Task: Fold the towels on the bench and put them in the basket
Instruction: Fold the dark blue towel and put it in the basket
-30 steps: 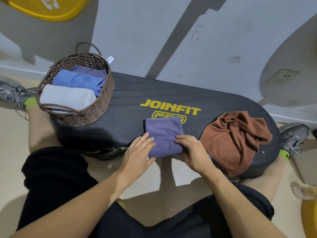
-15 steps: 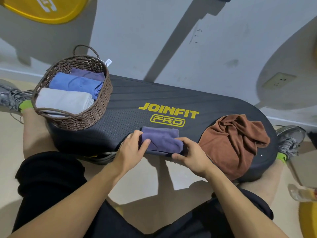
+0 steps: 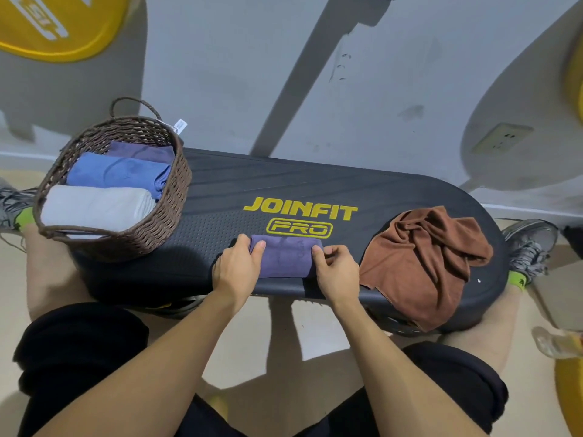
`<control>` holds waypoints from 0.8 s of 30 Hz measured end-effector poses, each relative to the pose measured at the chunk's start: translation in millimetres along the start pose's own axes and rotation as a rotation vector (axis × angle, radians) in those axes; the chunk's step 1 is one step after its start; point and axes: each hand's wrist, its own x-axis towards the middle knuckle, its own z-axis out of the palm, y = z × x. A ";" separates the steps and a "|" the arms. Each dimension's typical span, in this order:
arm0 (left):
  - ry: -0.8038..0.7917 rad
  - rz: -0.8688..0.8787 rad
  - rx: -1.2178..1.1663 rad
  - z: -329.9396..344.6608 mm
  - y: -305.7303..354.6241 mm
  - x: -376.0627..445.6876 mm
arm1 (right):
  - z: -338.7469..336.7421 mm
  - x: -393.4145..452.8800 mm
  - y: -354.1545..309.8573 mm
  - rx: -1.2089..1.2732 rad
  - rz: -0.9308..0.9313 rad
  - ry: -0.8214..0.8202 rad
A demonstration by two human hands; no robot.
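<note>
- The left hand [image 3: 238,268] grips the left end of the folded purple towel [image 3: 285,258], thumb on top and fingers curled round its far corner.
- The right hand [image 3: 336,272] pinches the towel's right end, thumb pressing down on the cloth, the other fingers bent beside it.
- The towel lies as a small, thick rectangle at the near edge of the bench [image 3: 220,197], just below the yellow lettering.
- To its right, a rumpled brown towel [image 3: 422,260] sits unfolded at the bench's right end, one corner drooping over the near edge.
- At the left end stands the woven basket [image 3: 172,209], holding a grey towel [image 3: 94,208], a blue towel [image 3: 116,173] and another purple one [image 3: 142,150] at the back.
- I'd guess the purple bundle is ready to lift; if either end is pinched by the top layer only, the fold may fall open on the way.
- The basket looks nearly full, so pushing it in may rumple the stack.
- The brown towel's hanging corner could drag it to the floor if knocked.
</note>
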 end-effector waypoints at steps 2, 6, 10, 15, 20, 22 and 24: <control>-0.005 -0.039 -0.010 0.3 0.8 0.5 | 4.1 -1.1 -2.6 -0.014 0.030 0.043; -0.040 -0.104 -0.022 -4.1 2.9 1.6 | 7.3 1.2 -7.5 -0.043 0.094 0.045; -0.104 -0.173 0.050 -11.8 -0.8 3.8 | 3.8 4.4 -5.8 -0.050 0.109 0.014; -0.284 -0.247 -0.006 -20.0 5.6 1.6 | 0.4 9.5 -8.2 -0.171 0.056 -0.082; -0.386 -0.508 -0.591 -27.7 17.7 7.2 | -1.1 12.3 -9.6 -0.189 0.067 -0.117; -0.396 -0.559 -0.729 -26.3 19.1 6.9 | 0.0 10.6 -9.8 -0.176 0.079 -0.116; -0.391 -0.618 -0.860 -24.1 20.9 8.5 | 0.4 9.5 -10.0 -0.157 0.087 -0.115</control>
